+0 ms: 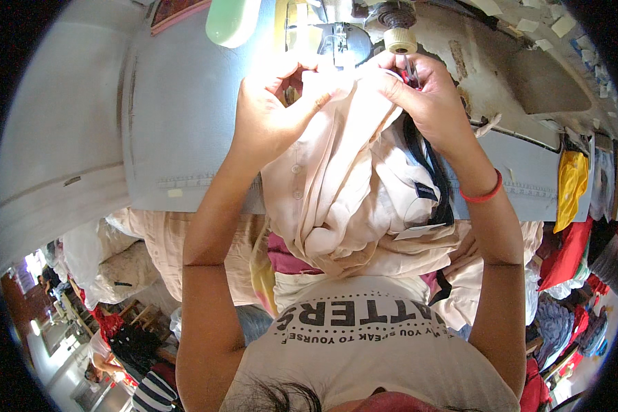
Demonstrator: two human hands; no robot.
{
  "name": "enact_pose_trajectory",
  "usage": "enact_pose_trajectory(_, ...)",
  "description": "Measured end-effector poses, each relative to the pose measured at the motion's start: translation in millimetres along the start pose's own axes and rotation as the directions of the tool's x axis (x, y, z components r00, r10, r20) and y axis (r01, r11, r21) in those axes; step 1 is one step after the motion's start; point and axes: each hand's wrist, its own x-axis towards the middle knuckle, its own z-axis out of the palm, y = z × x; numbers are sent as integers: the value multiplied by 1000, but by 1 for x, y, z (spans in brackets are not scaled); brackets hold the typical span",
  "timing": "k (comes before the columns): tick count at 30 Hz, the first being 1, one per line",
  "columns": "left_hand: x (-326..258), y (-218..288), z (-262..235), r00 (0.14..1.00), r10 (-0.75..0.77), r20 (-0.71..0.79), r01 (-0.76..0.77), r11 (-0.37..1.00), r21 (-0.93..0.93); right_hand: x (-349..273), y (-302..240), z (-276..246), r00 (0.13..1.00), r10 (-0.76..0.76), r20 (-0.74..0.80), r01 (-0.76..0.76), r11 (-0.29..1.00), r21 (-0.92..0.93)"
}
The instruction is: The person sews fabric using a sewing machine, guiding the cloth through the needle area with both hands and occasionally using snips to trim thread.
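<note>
Peach garment [336,185] gripped by left hand [271,110] and right hand [426,96], tight against sewing machine [343,34].

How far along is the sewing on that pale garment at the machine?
Done: button placket already carries buttons, and a label is attached. In hand: left hand and right hand pinch the peach garment edge near the sewing machine. Left: most fabric is bunched in the lap, not under the needle.
</note>
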Motion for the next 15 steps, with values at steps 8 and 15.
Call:
enact_pose_trajectory(8, -5, -1, 1, 857, 512, -63, -430, 777, 459, -4, -12, 6, 914, -405, 4, 361, 808, -465)
enact_pose_trajectory(15, -13, 0, -9, 559, 823, 102, -611, 326, 721, -11, -10, 3, 612, -742, 274, 660, 288, -694)
